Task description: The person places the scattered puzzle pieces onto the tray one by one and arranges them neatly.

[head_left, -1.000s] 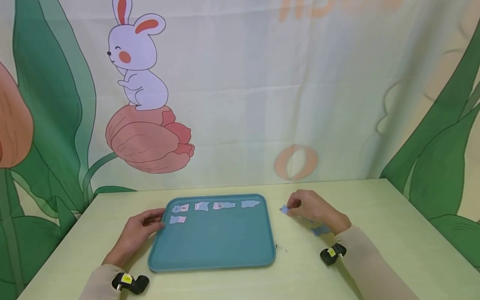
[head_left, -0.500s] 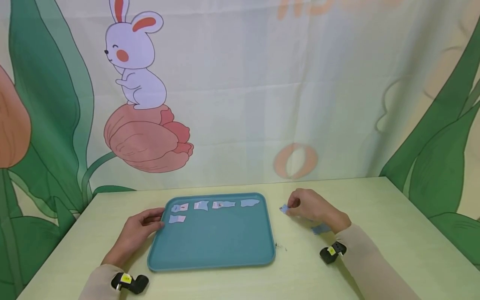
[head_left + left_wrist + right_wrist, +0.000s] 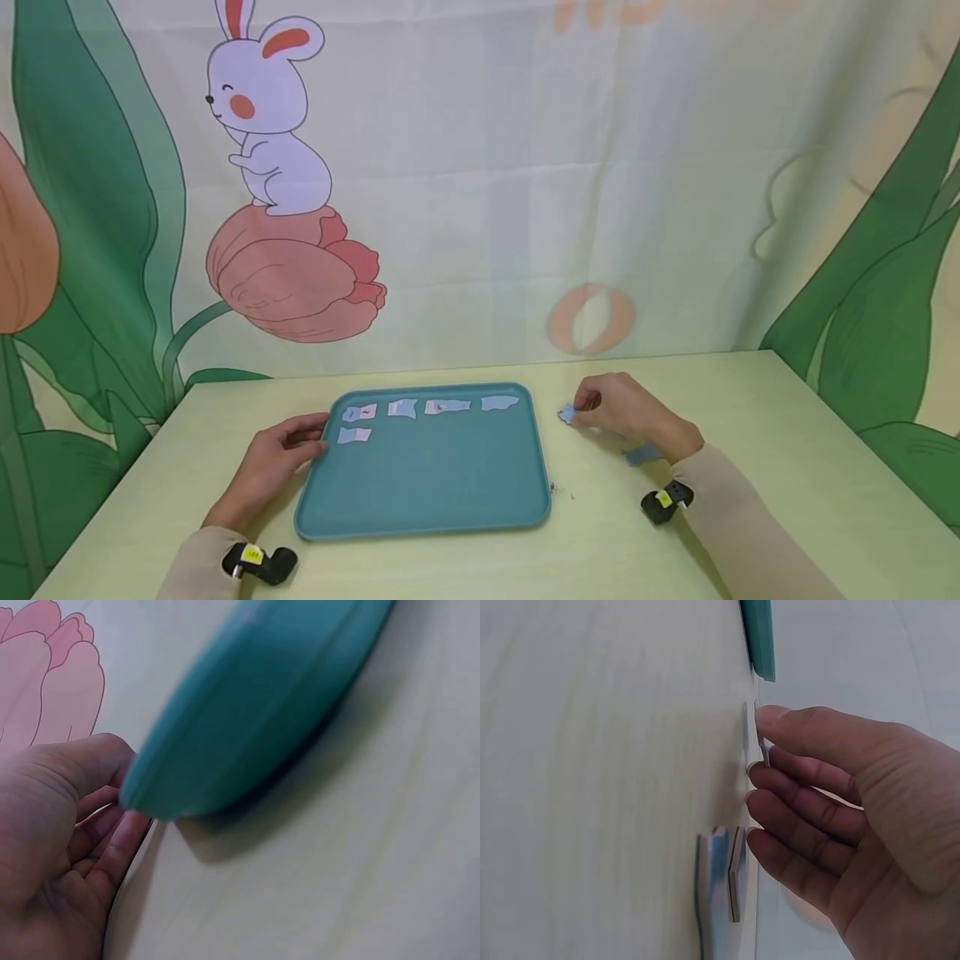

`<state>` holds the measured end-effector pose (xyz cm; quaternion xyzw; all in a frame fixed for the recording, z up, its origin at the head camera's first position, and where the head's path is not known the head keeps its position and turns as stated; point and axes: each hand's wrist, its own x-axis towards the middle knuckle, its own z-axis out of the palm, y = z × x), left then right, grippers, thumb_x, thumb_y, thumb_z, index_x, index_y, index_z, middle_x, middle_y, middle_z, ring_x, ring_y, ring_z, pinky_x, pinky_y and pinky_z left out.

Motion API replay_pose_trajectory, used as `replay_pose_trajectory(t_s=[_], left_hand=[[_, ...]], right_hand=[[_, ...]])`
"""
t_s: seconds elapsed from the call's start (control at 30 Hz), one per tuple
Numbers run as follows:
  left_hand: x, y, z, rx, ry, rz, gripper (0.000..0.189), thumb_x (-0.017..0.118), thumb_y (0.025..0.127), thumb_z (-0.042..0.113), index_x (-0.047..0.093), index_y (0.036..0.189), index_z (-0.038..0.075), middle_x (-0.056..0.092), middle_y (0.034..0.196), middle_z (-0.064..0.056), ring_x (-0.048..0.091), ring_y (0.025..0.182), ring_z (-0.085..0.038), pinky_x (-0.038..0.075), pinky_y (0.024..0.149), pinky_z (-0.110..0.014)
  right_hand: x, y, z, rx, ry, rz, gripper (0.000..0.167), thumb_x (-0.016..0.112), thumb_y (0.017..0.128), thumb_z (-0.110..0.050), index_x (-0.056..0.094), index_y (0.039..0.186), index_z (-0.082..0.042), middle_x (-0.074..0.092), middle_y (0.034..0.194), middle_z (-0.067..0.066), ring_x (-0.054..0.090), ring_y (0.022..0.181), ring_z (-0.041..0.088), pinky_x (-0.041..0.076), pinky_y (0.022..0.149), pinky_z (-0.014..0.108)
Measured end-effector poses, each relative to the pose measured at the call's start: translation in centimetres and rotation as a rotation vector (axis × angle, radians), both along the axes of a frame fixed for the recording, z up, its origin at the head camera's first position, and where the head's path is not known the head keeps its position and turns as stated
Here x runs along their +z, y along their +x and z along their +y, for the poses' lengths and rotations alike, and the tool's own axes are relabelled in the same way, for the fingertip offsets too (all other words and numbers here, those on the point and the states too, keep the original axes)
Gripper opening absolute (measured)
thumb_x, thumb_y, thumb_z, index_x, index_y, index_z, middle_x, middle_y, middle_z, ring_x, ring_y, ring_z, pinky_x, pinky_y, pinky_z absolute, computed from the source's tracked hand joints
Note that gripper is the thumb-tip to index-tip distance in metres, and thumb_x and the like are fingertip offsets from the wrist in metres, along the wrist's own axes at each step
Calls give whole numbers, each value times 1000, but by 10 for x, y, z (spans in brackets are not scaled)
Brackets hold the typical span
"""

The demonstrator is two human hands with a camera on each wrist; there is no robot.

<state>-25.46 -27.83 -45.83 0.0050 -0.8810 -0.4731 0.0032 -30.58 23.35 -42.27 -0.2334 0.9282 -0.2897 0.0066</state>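
Note:
My right hand (image 3: 622, 410) pinches a small blue puzzle piece (image 3: 566, 413) between thumb and fingertips, just beyond the tray's right edge. In the right wrist view that puzzle piece (image 3: 763, 742) appears edge-on under the thumb, close over the table, with the other fingers loosely bent. My left hand (image 3: 272, 467) grips the left rim of the teal tray (image 3: 427, 483); the left wrist view has the thumb and fingers at the tray's corner (image 3: 225, 735). Along the tray's far side lies a row of pale blue and pink pieces (image 3: 447, 407), with one more piece (image 3: 354, 436) below its left end.
Blue pieces (image 3: 642, 454) lie on the table beneath my right wrist, partly hidden by it. The right wrist view has thick-edged pieces (image 3: 736, 876) close below the fingers. Small dark specks (image 3: 553, 487) mark the table by the tray. Behind stands a rabbit-printed curtain (image 3: 450, 208).
Both hands keep nearly the same places, and the tray has not moved on the table. The piece in my right fingers has turned slightly. The whole head view has shifted a little.

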Motion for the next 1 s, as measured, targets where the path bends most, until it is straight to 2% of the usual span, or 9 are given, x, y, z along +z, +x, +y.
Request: replay_pose_trajectory(t_s=[0.3,0.53,0.73,1.0], left_hand=[[0,1,0,3,7,-6,54,69,103,10,52,153,-3,58,146,-25,59,128,-39,57,103,-37],[0,1,0,5,1,-2,54,69,103,10,52,152,-3,59,146,-25,59,128,-38,57,103,-37],[-1,0,-2,6,20,0,53,69,103,10,53,152,-2,60,144,-24,60,127,-37,57,101,-35],[-2,0,-1,8,29,13,52,71,102,10,55,151,-2,62,142,-24,61,126,-37,57,102,-39]], right_hand=[[-2,-3,-2,-4,19,-9,13,85,91,-12,78,100,-6,73,91,-4,66,86,14,58,79,34],[0,-2,-4,-12,19,12,15,84,91,-13,80,103,-5,74,94,-3,67,88,16,58,80,34],[2,1,-8,19,-31,47,18,84,92,-12,79,106,-2,73,93,-3,66,86,16,58,76,33],[6,3,-16,56,-92,109,19,82,94,-14,79,110,-4,70,94,-5,66,88,15,59,82,34]])
